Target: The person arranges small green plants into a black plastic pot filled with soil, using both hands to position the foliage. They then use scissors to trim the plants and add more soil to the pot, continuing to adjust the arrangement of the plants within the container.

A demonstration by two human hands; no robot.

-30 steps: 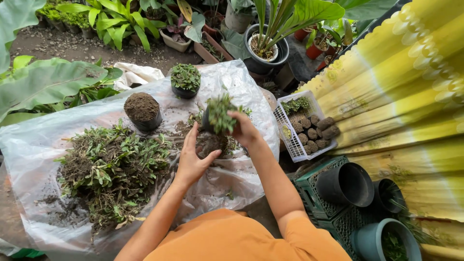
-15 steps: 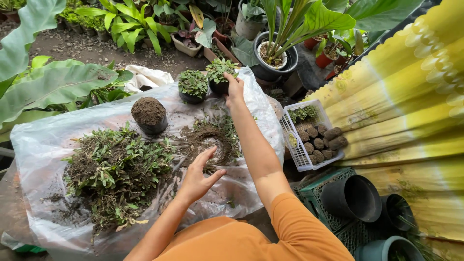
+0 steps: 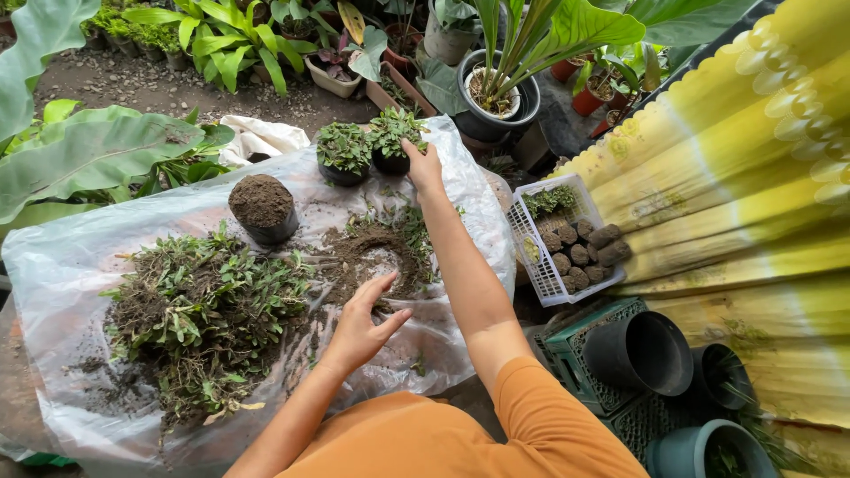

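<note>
My right hand touches the small black pot full of green leaves, fingers loose; my left hand hovers spread, holding nothing.

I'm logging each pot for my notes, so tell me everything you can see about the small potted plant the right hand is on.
The small potted plant is a short black pot, plastic by its look, packed with a low bushy clump of small green leaves. It stands upright at the far edge of the clear plastic sheet, close beside a second planted pot on its left. The right hand rests against its right side, arm stretched out. Whether the two pots touch cannot be told.
</note>
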